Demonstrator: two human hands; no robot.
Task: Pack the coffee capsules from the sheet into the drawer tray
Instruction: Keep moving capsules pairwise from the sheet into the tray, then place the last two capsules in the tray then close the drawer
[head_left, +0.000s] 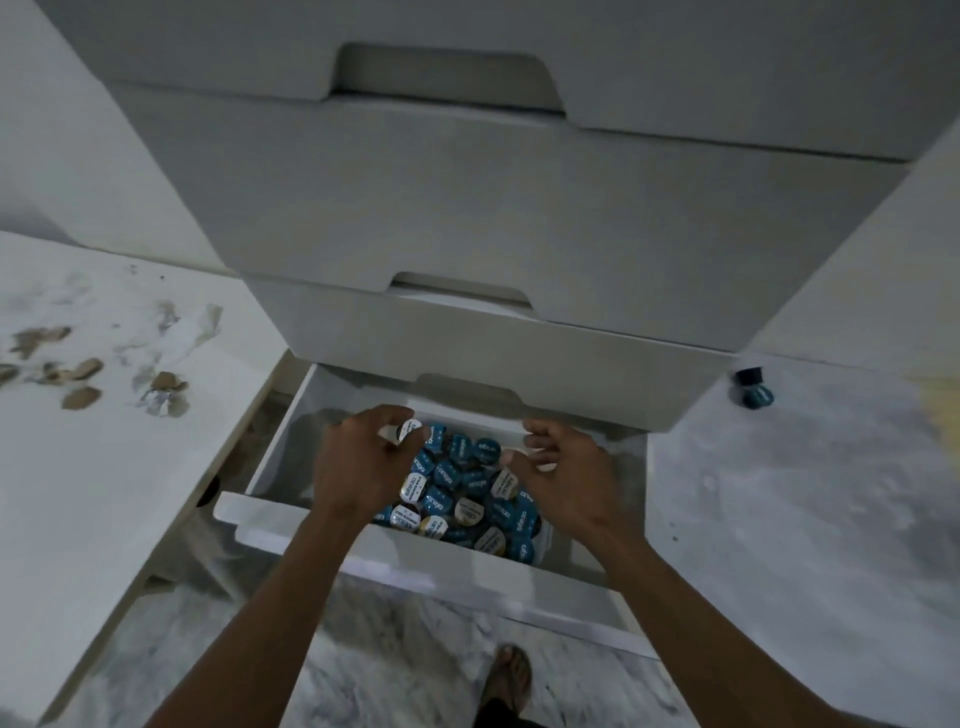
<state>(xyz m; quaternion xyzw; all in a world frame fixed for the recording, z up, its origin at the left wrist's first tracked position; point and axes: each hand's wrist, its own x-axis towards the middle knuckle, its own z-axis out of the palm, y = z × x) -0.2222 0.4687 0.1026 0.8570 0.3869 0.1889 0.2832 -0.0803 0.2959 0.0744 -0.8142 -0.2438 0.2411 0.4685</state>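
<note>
White-lidded capsule (409, 431) pinched by left hand (358, 462), above capsule pile (467, 499); right hand (563, 475) loosely curled, empty, equally near.

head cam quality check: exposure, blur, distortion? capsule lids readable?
Head view: dim, flat light with a grey-blue cast and no glare; wide-angle bend on the upper drawer fronts; left hand and right hand slightly soft; capsules in the open drawer distinct by lid colour, print unreadable.

1 head camera looks steeply down, close over the open drawer (291, 519) and floor (779, 493) beneath it.
</note>
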